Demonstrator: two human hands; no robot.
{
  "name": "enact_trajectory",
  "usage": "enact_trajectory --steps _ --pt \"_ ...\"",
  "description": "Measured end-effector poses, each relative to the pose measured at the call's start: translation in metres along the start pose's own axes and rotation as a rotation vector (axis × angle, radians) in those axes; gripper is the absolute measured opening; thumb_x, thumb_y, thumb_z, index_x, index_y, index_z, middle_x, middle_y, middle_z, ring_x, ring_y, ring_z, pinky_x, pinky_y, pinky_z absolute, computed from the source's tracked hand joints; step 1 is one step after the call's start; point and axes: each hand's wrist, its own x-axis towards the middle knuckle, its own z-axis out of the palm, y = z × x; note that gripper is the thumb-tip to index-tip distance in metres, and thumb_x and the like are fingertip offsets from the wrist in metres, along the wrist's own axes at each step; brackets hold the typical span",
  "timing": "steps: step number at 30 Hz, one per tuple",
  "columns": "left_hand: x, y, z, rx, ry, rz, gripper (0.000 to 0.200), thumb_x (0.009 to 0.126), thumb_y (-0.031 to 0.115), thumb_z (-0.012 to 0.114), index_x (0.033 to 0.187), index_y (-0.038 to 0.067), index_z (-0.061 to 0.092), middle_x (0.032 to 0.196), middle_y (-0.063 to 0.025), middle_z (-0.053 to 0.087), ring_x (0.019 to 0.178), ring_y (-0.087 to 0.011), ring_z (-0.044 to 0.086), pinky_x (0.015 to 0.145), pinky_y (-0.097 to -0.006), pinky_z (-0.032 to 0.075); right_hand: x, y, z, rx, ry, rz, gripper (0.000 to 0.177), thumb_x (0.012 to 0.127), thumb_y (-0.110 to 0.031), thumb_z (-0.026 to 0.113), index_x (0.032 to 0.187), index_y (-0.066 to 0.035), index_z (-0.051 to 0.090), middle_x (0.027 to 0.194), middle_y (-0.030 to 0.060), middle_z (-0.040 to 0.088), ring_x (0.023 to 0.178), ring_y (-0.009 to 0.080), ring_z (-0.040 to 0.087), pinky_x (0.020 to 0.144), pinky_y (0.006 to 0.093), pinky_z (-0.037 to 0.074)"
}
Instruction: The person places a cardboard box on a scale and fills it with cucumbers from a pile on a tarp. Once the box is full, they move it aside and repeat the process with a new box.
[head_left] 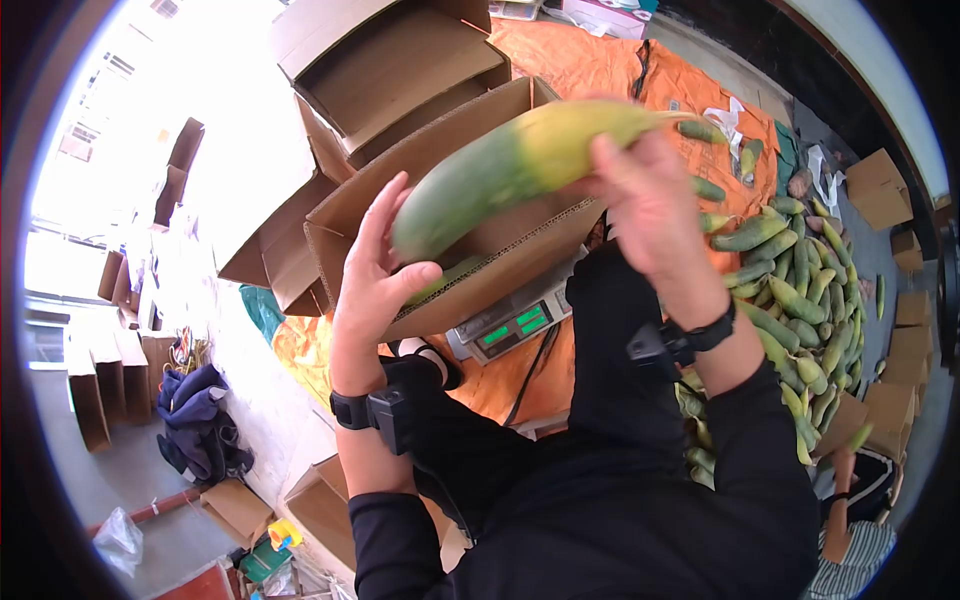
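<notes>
A large green radish (500,165), green at one end and yellow toward its thin root tip, is held tilted above an open cardboard box (490,285). My right hand (650,195) grips its yellow end, slightly blurred. Around the green end, my left hand (372,275) is cupped with thumb and fingers on either side. Part of another green radish (447,280) shows inside the box. The box rests on a digital scale (515,325) with lit green displays.
Several radishes lie piled (800,285) on the right. An orange tarp (560,60) covers the floor. More open cartons (400,80) stand behind the box. At lower right a person (850,540) in striped clothing holds a radish. A dark jacket (200,410) lies left.
</notes>
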Motion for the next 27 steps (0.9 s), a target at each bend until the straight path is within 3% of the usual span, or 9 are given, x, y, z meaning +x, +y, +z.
enact_trajectory --steps 2,5,8,13,14,16,22,26,27 --pt "-0.003 0.004 -0.009 0.065 -0.047 -0.096 0.069 0.07 0.013 0.077 0.131 0.0 0.049 0.121 -0.0109 0.057 0.112 -0.0201 0.054 0.099 -0.0315 0.04 -0.001 0.022 0.011 0.023 -0.023 0.089 0.034 0.094 -0.016 0.055 0.125 -0.004 0.049 0.114 0.008 0.059 0.102 0.0174 0.059 0.082 0.0335 0.053" --pt "-0.006 0.012 -0.018 0.088 -0.011 -0.304 0.066 0.068 0.01 0.075 0.128 -0.001 0.051 0.109 -0.0073 0.06 0.089 -0.0134 0.059 0.079 -0.0249 0.048 -0.001 0.027 0.003 -0.082 -0.082 0.196 0.031 0.095 -0.016 0.053 0.123 -0.003 0.051 0.113 0.0067 0.06 0.1 0.0156 0.06 0.08 0.0308 0.053" --pt "-0.008 0.008 -0.032 0.137 0.008 -0.235 0.064 0.069 0.009 0.074 0.128 0.0 0.052 0.102 -0.0047 0.061 0.074 -0.0089 0.056 0.064 -0.021 0.046 0.0 0.019 -0.026 -0.315 -0.093 0.132 0.027 0.095 -0.017 0.052 0.118 -0.003 0.056 0.11 0.0053 0.062 0.095 0.0134 0.061 0.076 0.0267 0.051" --pt "-0.01 -0.005 -0.038 0.411 0.041 -0.364 0.06 0.071 0.012 0.074 0.127 0.002 0.055 0.097 -0.0071 0.065 0.074 -0.0118 0.059 0.068 -0.0235 0.049 -0.02 0.001 -0.108 -0.48 0.211 -0.04 0.023 0.093 -0.015 0.055 0.113 -0.004 0.061 0.099 0.0035 0.067 0.086 0.0101 0.062 0.071 0.0227 0.048" --pt "-0.009 -0.009 -0.035 0.629 0.009 -0.326 0.059 0.07 0.011 0.074 0.125 0.003 0.056 0.096 -0.0099 0.066 0.077 -0.0147 0.062 0.071 -0.026 0.05 -0.026 0.005 -0.127 -0.483 0.223 -0.038 0.023 0.093 -0.015 0.055 0.113 -0.004 0.061 0.099 0.0035 0.067 0.086 0.0101 0.062 0.071 0.0227 0.048" --pt "-0.004 -0.01 -0.024 0.978 -0.062 -0.273 0.056 0.068 0.008 0.073 0.122 0.002 0.058 0.094 -0.017 0.068 0.085 -0.0214 0.066 0.08 -0.0314 0.051 -0.045 0.029 -0.17 -0.661 0.362 0.164 0.022 0.093 -0.014 0.055 0.109 -0.003 0.062 0.095 0.0037 0.068 0.082 0.0099 0.062 0.069 0.023 0.048" --pt "-0.004 -0.017 -0.017 0.84 -0.127 -0.389 0.053 0.072 0.005 0.068 0.123 0.003 0.057 0.1 -0.0144 0.067 0.087 -0.0204 0.065 0.081 -0.0307 0.05 -0.149 0.144 -0.28 -1.333 0.222 0.295 0.016 0.08 -0.007 0.06 0.095 -0.002 0.065 0.088 0.0167 0.066 0.086 0.036 0.063 0.079 0.0409 0.05" --pt "-0.001 -0.033 -0.027 0.775 -0.181 -0.335 0.048 0.078 0.0 0.062 0.125 0.003 0.055 0.102 -0.0134 0.066 0.087 -0.0182 0.064 0.079 -0.0291 0.05 -0.2 0.18 -0.275 -1.771 -0.156 0.627 0.023 0.077 -0.008 0.061 0.101 -0.01 0.062 0.116 0.0096 0.056 0.11 0.0292 0.053 0.083 0.0393 0.048" --pt "0.002 -0.028 -0.026 0.683 -0.168 -0.542 0.043 0.082 -0.001 0.059 0.125 0.003 0.055 0.098 -0.0129 0.066 0.086 -0.0168 0.063 0.078 -0.0289 0.05 -0.206 0.191 -0.276 -1.764 -0.165 0.613 0.023 0.077 -0.008 0.061 0.101 -0.01 0.062 0.116 0.0096 0.056 0.11 0.0292 0.053 0.083 0.0393 0.048"
